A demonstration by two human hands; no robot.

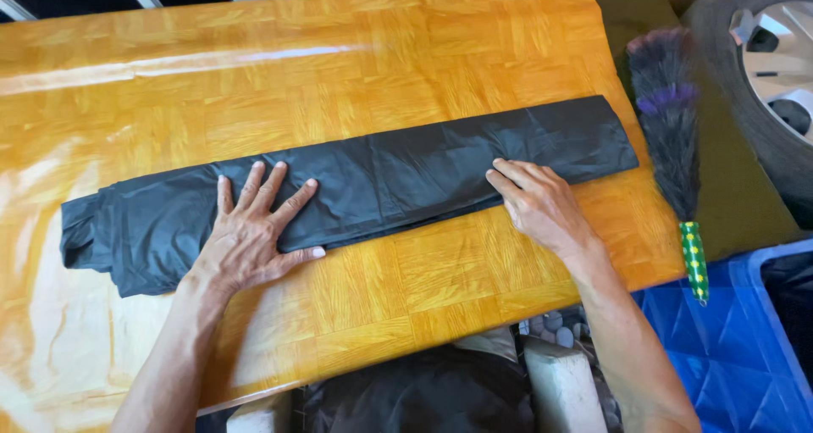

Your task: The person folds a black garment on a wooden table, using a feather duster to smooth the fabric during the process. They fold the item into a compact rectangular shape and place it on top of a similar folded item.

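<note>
- Nearest the camera, dark cloth [423, 395] bunches below the table's near edge, with a blue plastic crate [720, 348] at near right.
- No packages or labels in view; a feather duster [669, 119] lies off the right edge, its green dotted handle pointing near.
- On the orange wood-pattern table [339, 69] lies the folded black plastic sheet [389, 174], a long strip running left to right, its right end tilted slightly far.
- Left hand [250, 234] flat, fingers fanned wide, pressing the strip's left half.
- Right hand [538, 200] palm-down, fingers together, pressing the near edge right of centre.
- A car wheel [762, 69] sits far right.
</note>
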